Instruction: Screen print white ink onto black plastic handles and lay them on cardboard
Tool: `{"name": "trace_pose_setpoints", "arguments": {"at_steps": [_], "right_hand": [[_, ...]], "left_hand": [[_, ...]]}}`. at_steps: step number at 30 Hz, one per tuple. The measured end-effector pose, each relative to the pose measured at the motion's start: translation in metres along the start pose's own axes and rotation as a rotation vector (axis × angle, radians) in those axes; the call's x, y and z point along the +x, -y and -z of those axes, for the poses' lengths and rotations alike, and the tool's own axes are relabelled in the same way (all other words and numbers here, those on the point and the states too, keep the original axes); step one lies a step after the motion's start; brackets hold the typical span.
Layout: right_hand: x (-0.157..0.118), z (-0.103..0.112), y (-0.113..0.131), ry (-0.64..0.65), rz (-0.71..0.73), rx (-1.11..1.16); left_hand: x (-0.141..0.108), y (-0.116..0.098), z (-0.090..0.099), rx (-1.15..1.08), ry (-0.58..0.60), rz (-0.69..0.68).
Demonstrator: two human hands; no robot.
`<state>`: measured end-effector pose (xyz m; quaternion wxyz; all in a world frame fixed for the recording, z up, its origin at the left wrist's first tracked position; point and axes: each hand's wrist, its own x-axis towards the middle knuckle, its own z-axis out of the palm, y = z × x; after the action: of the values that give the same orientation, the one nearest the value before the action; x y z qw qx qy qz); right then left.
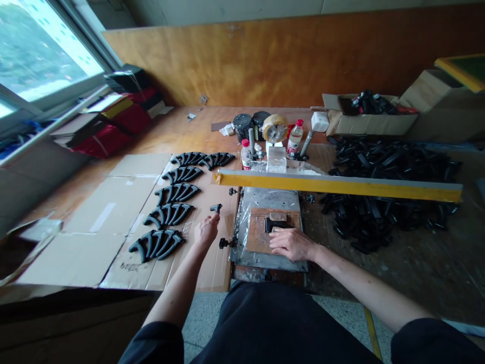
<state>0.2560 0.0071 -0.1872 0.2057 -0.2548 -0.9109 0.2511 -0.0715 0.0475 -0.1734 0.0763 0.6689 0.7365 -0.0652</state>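
Note:
My left hand (206, 230) is closed on a small black curved plastic handle (216, 208), held above the cardboard sheet. Beside it, several rows of similar black handles (162, 244) lie fanned out on the cardboard. My right hand (290, 243) rests over the wooden block plate of a metal jig (271, 197). Its fingertips are at a second black handle (270, 224) seated on that plate; whether they grip it or only press on it is hard to see. A yellow-edged screen frame (341, 187) stretches across above the jig.
A large heap of black handles (379, 212) covers the table on the right, with an open cardboard box (373, 124) behind it. Jars (242, 127), a tape roll (275, 128) and red-capped bottles (295, 136) stand behind the jig. Black knobs (224, 243) stick out at its left.

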Motion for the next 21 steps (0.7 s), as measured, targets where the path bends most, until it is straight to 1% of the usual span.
{"name": "trace_pose_setpoints", "arguments": {"at_steps": [2,4,6,7,8,9,10,11,12,13,14,15,16,17,18,19,21], "right_hand": [[-0.01,0.013,0.004,-0.124,-0.084,0.058],[-0.022,0.028,-0.002,-0.287,-0.26,0.084],[-0.035,0.044,-0.019,-0.417,-0.473,0.12],[-0.042,0.052,-0.03,-0.475,-0.578,0.158],[-0.047,0.06,-0.042,-0.54,-0.675,0.207],[-0.05,0.067,-0.054,-0.617,-0.76,0.257],[-0.052,0.074,-0.066,-0.706,-0.831,0.297],[-0.052,0.082,-0.076,-0.798,-0.883,0.326],[-0.05,0.089,-0.085,-0.885,-0.915,0.343],[-0.048,0.096,-0.093,-0.964,-0.93,0.35],[-0.046,0.104,-0.098,-1.028,-0.932,0.352],[-0.044,0.112,-0.103,-1.059,-0.925,0.353],[-0.044,0.121,-0.106,-1.055,-0.915,0.355],[-0.045,0.128,-0.109,-1.027,-0.904,0.354],[-0.046,0.136,-0.11,-0.991,-0.899,0.354],[-0.047,0.142,-0.11,-0.965,-0.898,0.343],[-0.044,0.149,-0.103,-0.947,-0.886,0.267]], "left_hand": [[-0.001,0.009,-0.008,0.0,0.041,-0.008],[-0.004,0.013,-0.011,-0.005,0.072,-0.01],[-0.007,0.009,-0.005,-0.004,0.076,-0.006],[-0.008,0.003,0.004,-0.044,0.045,-0.005],[-0.008,-0.006,0.017,-0.143,-0.01,-0.015],[-0.008,-0.018,0.033,-0.31,-0.087,-0.039],[-0.009,-0.033,0.051,-0.538,-0.181,-0.078],[-0.011,-0.049,0.071,-0.827,-0.259,-0.148],[-0.014,-0.066,0.091,-1.096,-0.311,-0.219],[-0.017,-0.082,0.11,-1.308,-0.313,-0.296],[-0.022,-0.097,0.127,-1.45,-0.288,-0.348],[-0.028,-0.108,0.14,-1.548,-0.262,-0.368],[-0.034,-0.115,0.148,-1.606,-0.241,-0.365],[-0.042,-0.118,0.152,-1.629,-0.227,-0.334],[-0.049,-0.117,0.151,-1.624,-0.211,-0.287],[-0.057,-0.113,0.145,-1.594,-0.183,-0.233],[-0.071,-0.099,0.121,-1.491,-0.065,-0.141]]}}
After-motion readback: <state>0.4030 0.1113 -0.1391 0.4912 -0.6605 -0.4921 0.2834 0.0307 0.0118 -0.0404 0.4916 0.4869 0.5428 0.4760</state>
